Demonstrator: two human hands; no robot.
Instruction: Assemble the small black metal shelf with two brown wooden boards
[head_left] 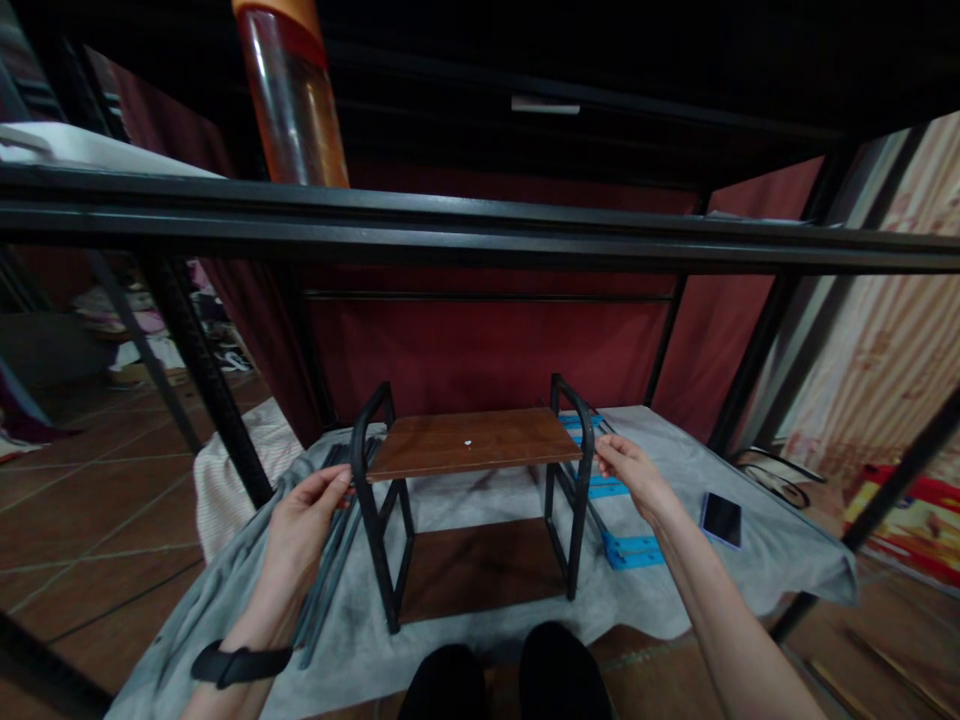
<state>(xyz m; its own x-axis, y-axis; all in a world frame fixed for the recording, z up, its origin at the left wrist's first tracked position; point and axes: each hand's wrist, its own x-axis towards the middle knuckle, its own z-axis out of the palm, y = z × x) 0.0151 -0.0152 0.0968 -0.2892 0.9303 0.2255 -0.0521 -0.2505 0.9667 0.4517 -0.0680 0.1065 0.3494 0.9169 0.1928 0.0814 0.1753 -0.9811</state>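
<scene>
A small two-tier rack stands in front of me, with black metal side frames, a brown wooden upper board and a brown lower board. A tiny white spot marks the upper board. On the rack's left, my left hand pinches thumb and fingers together against the outside of the frame, level with the upper board. My right hand makes a similar pinch at the outside of the right frame. What the fingertips of either hand hold is too small or hidden to make out.
The rack rests on a grey cloth. Dark metal tubes lie left; blue plastic pieces and a phone lie right. A black beam crosses above my hands, with a bottle on that level.
</scene>
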